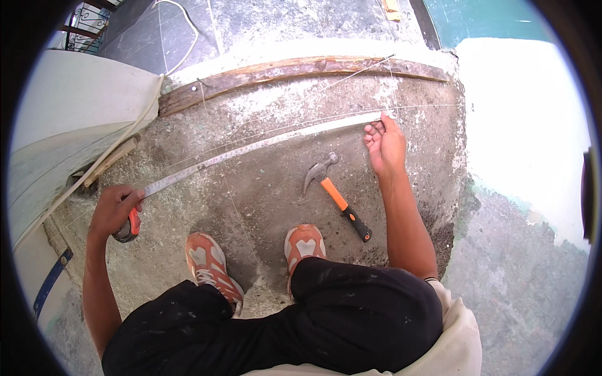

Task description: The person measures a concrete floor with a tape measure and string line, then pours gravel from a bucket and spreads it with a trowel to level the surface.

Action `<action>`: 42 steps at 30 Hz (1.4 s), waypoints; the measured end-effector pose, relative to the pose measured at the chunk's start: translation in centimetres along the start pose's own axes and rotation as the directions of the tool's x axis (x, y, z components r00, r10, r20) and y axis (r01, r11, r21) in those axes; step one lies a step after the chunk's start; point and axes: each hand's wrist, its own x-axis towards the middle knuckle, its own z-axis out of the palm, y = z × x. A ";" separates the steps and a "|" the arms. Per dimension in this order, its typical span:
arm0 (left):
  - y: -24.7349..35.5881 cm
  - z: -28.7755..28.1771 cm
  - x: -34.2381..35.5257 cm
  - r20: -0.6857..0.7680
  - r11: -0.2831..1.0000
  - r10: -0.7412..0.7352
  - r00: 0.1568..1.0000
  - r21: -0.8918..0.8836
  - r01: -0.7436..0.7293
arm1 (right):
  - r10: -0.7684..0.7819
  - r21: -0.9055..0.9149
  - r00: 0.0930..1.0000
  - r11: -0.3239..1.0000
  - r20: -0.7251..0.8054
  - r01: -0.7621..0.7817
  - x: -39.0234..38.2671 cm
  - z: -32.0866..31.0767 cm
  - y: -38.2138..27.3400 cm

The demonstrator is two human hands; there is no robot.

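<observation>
Spanning the middle of a rough grey-brown concrete floor (276, 200): one pale, narrow metal tape blade (251, 148) with fine markings, drawn out on a slant, its right end the farther from the wearer. Item at its near end: a rounded red-and-black tape measure case (133, 220), grasped in the left hand (115, 210), fingers wrapped around it. Item at the far end: the right hand (387, 147), thumb and forefinger pinching the blade's tip, remaining fingers loosely curled. Lying between the blade and the wearer, near the right forearm: a claw hammer (334, 194) with grey metal head and orange-and-black handle, untouched. Beyond the blade: a long, weathered brown wooden plank (263, 73), which looks bowed in this view. Crossing the same ground: several thin pale strings (433, 105), one running close along the blade, another slanting from the plank. Left side: a cream-coloured cable (136, 127) trailing down past a pale wall; a short rough wooden stick (113, 161) beside it; a narrow blue strip (50, 282), nearer the wearer. Standing below the blade: two orange-and-grey laced shoes (304, 241), left and right, the hammer just beyond the right one.
</observation>
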 end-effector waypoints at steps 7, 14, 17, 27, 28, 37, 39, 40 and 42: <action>0.5 0.1 0.4 -0.055 0.998 0.036 0.998 0.054 -0.033 | -0.007 -0.007 1.000 1.000 -0.030 0.007 0.4 -0.2 0.0; 0.7 0.4 0.5 -0.072 0.992 0.072 0.995 0.112 -0.064 | -0.015 -0.014 0.999 1.000 -0.039 0.014 0.3 -0.1 0.0; 0.9 0.6 0.5 -0.075 0.990 0.071 0.995 0.124 -0.061 | -0.021 -0.018 0.999 1.000 -0.045 0.021 0.5 -0.2 0.0; 1.3 0.9 0.8 -0.066 0.988 0.086 0.994 0.130 -0.077 | -0.026 -0.040 0.998 0.999 -0.061 0.024 0.7 -0.4 0.0; 1.3 0.9 0.8 -0.071 0.989 0.088 0.994 0.127 -0.079 | -0.027 -0.042 0.998 0.999 -0.056 0.025 0.8 -0.4 0.1; 1.1 1.4 1.1 -0.099 0.969 0.125 0.987 0.227 -0.100 | -0.037 -0.057 0.997 0.998 -0.061 0.034 0.9 -0.3 0.1; 0.9 1.5 1.2 -0.109 0.963 0.128 0.986 0.251 -0.097 | -0.038 -0.060 0.997 0.998 -0.061 0.035 0.9 -0.3 0.0; 0.8 1.6 1.2 -0.115 0.960 0.129 0.985 0.263 -0.095 | -0.039 -0.059 0.998 0.998 -0.055 0.035 0.9 -0.3 0.0; 0.7 1.8 1.2 -0.140 0.949 0.160 0.977 0.295 -0.113 | -0.038 -0.057 0.998 0.998 -0.043 0.036 0.9 -0.2 0.1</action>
